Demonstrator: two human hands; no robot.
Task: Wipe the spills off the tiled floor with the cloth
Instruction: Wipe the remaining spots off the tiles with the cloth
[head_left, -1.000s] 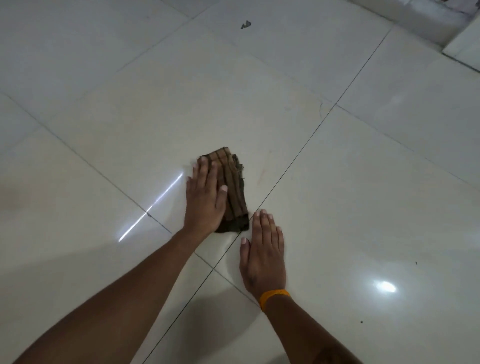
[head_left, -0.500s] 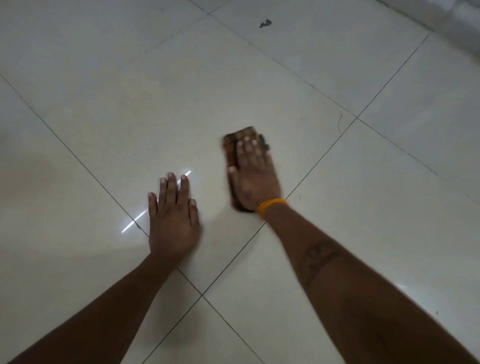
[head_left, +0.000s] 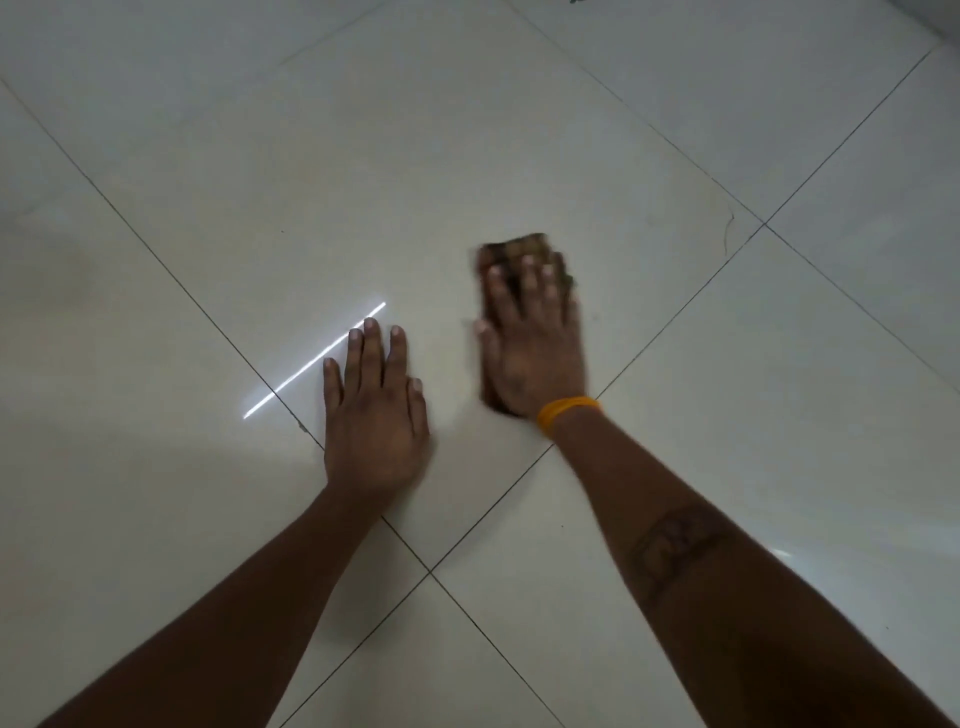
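A folded brown cloth (head_left: 519, 248) lies on the white tiled floor (head_left: 311, 182), mostly hidden under my right hand (head_left: 530, 343). That hand presses flat on the cloth with straight fingers and looks motion-blurred; an orange band circles its wrist. My left hand (head_left: 374, 410) rests flat on the bare tile to the left, fingers straight, holding nothing. No distinct spill shows on the tiles near the cloth.
Dark grout lines cross the floor diagonally and meet at a joint (head_left: 430, 571) between my forearms. A thin curved mark (head_left: 728, 228) sits near the grout crossing right of the cloth. A bright light streak (head_left: 311, 364) reflects by my left fingertips.
One second ago my left hand pressed the cloth; my right hand then took it over. Since half a second ago the hands have held their places, the right one blurred on the cloth.
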